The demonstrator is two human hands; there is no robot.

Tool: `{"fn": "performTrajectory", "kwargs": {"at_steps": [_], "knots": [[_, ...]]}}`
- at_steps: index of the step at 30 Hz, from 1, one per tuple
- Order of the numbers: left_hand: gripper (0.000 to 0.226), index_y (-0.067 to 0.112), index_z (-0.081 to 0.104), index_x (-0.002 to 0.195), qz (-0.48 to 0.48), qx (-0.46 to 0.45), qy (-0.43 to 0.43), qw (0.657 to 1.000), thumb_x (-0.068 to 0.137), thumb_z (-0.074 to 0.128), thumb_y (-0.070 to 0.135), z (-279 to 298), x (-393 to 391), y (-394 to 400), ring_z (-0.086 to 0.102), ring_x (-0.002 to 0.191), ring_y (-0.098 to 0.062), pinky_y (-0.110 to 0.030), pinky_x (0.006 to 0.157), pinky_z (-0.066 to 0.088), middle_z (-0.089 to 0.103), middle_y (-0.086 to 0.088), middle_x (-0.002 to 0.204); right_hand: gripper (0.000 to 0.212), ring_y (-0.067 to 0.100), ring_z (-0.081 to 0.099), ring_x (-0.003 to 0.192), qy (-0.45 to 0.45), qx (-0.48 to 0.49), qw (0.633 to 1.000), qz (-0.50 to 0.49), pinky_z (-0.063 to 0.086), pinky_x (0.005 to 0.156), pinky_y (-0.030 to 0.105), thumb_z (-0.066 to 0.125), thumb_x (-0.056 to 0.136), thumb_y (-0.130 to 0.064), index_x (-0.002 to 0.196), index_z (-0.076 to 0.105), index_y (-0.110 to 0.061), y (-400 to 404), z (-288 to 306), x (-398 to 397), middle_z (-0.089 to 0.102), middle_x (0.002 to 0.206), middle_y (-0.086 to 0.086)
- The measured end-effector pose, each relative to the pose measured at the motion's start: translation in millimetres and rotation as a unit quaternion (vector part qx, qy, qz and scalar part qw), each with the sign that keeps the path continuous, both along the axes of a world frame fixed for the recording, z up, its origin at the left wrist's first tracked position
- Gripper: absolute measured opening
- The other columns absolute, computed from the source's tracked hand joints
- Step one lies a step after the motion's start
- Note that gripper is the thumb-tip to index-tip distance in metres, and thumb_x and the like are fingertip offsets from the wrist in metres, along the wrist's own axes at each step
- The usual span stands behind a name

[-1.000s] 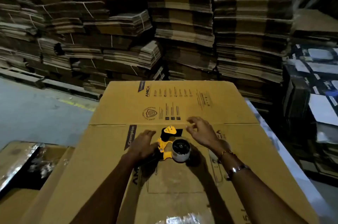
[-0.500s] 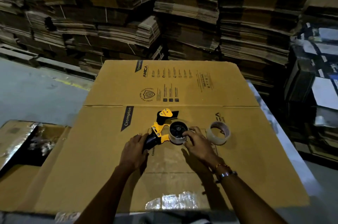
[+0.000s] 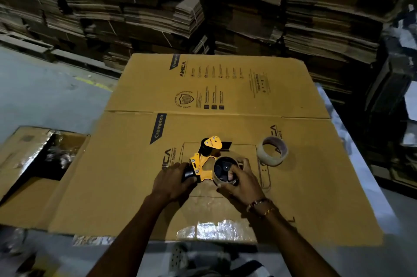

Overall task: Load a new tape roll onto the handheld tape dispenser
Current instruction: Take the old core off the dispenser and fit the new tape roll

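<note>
Right hand [image 3: 242, 183] now around dispenser [image 3: 204, 161] spool, left hand [image 3: 172, 183] gripping handle.

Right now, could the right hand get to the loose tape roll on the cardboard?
Probably yes: the tape roll lies just beyond the right hand on bare cardboard, nothing between them, but that hand is gripping the dispenser spool.

Yellow-and-black tape dispenser [image 3: 204, 160] lying on its side, black hub up. Clear tape roll [image 3: 272, 151] flat, near, to its right.
</note>
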State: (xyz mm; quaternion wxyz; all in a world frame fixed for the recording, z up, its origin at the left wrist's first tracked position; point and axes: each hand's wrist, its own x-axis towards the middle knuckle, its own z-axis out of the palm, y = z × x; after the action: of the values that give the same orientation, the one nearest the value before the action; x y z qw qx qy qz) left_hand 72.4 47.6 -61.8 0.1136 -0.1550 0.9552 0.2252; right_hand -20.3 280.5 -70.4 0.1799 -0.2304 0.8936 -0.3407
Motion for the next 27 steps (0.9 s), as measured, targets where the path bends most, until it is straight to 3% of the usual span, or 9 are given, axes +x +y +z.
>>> {"fn": "performTrajectory", "kwargs": {"at_steps": [3,5,9,12,18,24,27], "knots": [[0.066,0.026,0.056,0.128,-0.015,0.018,0.003,1.000,0.080,0.039,0.068,-2,2,6,0.063,0.108,-0.024,-0.041,0.091,0.051,0.066,-0.002,0.120,0.048,0.022,0.055,0.101,-0.004,-0.018,1.000,-0.001,0.057,0.070,0.044,0.071,0.066,-0.060,0.087,0.038,-0.032,9,-2,4,0.040,0.120,-0.004],[0.058,0.023,0.057,0.128,-0.012,0.009,0.014,1.000,0.085,0.047,0.061,-4,3,8,0.062,0.107,-0.024,-0.041,0.091,0.049,0.066,-0.003,0.118,0.055,0.021,0.057,0.098,-0.004,-0.046,0.999,-0.016,0.055,0.067,0.042,0.070,0.064,-0.060,0.098,0.033,-0.037,12,-1,7,0.044,0.117,-0.005],[0.044,0.019,0.058,0.128,0.001,-0.012,0.036,0.999,0.092,0.061,0.044,-8,6,11,0.061,0.107,-0.026,-0.042,0.092,0.047,0.066,-0.006,0.116,0.086,0.017,0.051,0.121,-0.032,-0.091,0.995,-0.023,0.048,0.094,0.030,0.084,0.069,-0.039,0.138,0.034,-0.033,11,-5,8,0.045,0.137,-0.006],[0.046,0.017,0.056,0.132,-0.005,-0.026,0.044,0.999,0.094,0.061,0.041,-10,9,14,0.059,0.108,-0.027,-0.042,0.093,0.043,0.064,-0.008,0.117,0.108,0.018,0.040,0.135,-0.051,-0.082,0.995,-0.018,0.039,0.103,0.030,0.088,0.068,-0.034,0.152,0.021,-0.031,6,-13,7,0.037,0.152,-0.001],[0.059,0.017,0.055,0.136,-0.007,-0.141,0.086,0.986,0.093,0.043,0.056,-18,10,11,0.052,0.111,-0.031,-0.042,0.088,0.043,0.058,-0.013,0.126,0.119,0.020,0.038,0.139,-0.074,-0.114,0.990,-0.032,0.041,0.109,0.041,0.089,0.064,-0.043,0.154,0.012,-0.038,2,-23,0,0.034,0.156,0.000],[0.050,0.015,0.057,0.135,0.035,-0.212,0.239,0.947,0.098,0.048,0.048,-47,15,19,0.053,0.107,-0.028,-0.038,0.090,0.035,0.063,-0.010,0.121,0.119,0.010,0.039,0.133,-0.029,-0.153,0.985,-0.072,0.039,0.107,0.035,0.089,0.064,-0.046,0.153,0.011,-0.040,-4,-38,5,0.037,0.154,-0.004],[0.049,0.016,0.058,0.136,0.036,-0.222,0.277,0.934,0.098,0.053,0.047,-57,16,18,0.055,0.109,-0.029,-0.041,0.091,0.038,0.063,-0.009,0.124,0.113,0.005,0.039,0.132,0.007,-0.171,0.983,-0.070,0.040,0.106,0.033,0.087,0.066,-0.046,0.152,0.014,-0.040,-5,-48,9,0.037,0.144,-0.029]]}}
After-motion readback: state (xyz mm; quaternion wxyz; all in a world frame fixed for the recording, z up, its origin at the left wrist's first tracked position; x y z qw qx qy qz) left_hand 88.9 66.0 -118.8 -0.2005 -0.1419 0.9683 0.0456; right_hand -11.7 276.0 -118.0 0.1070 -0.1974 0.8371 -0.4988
